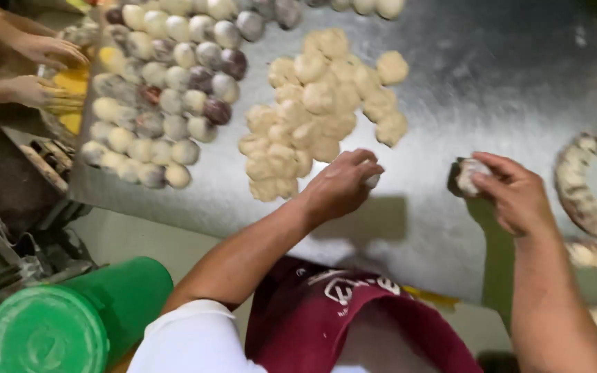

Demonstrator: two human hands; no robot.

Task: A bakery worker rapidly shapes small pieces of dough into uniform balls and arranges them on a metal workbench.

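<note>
Green bin point(70, 318), dough pile point(319, 110), filled balls point(164, 90)

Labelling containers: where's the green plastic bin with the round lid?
In the head view the green plastic bin with the round lid lies at bottom left, below the edge of the steel table, left of the person's white sleeve.

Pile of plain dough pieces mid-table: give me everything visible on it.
The pile of dough pieces is a loose heap of pale cream, roughly torn lumps, soft and floured by the look. They are irregular in shape and crowded together, some overlapping, on the metal table. The heap runs diagonally, and a few lumps at its upper right sit slightly apart. The left hand, pinching a small pale piece, is at its lower right edge; whether it touches the heap is unclear. Rows of rounded balls lie to its left.
</note>
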